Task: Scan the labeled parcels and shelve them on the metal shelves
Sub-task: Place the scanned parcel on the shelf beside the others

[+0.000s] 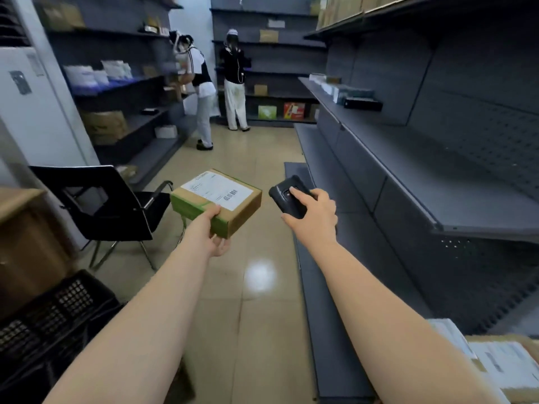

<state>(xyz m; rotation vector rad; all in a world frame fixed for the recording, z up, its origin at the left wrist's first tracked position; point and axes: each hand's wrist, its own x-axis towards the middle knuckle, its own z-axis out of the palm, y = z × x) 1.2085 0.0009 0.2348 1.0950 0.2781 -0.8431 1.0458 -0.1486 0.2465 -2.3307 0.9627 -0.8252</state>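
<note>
A small brown cardboard parcel [233, 209] with green tape and a white barcode label on top is held out over the floor. My left hand [210, 234] grips its near corner, thumb on top and fingers underneath. Just right of it, my right hand [315, 212] holds a black handheld scanner [287, 196], index finger on its button, its front end turned toward the parcel. Grey metal shelves [414, 176] run along the right side.
A black chair [110, 205] stands at left, with a black plastic crate [55, 310] below it. Two people stand at the far shelves [274, 71]. Labeled parcels [501, 365] lie at the bottom right. More shelves [125, 83] with packages line the left wall.
</note>
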